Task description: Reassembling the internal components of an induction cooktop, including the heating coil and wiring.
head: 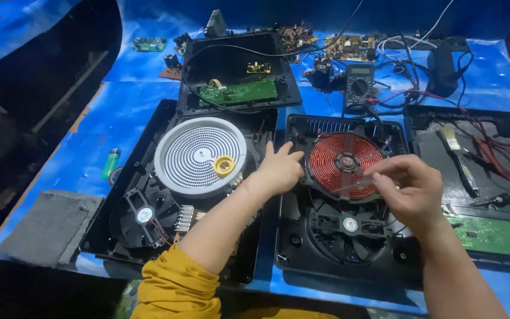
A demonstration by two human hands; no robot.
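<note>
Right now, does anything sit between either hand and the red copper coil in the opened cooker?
Nothing visible does. The left hand rests at the rim of the red copper coil, and the right hand hovers over its right edge, fingers pinched.

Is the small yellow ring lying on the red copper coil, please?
No, the yellow ring sits on the white round disc of the left unit, apart from the red copper coil.

A round red copper coil (343,159) lies flat in an opened black cooker base (296,236), above its fan. A thin clear strip (355,184) rests tilted across the coil's lower right
</note>
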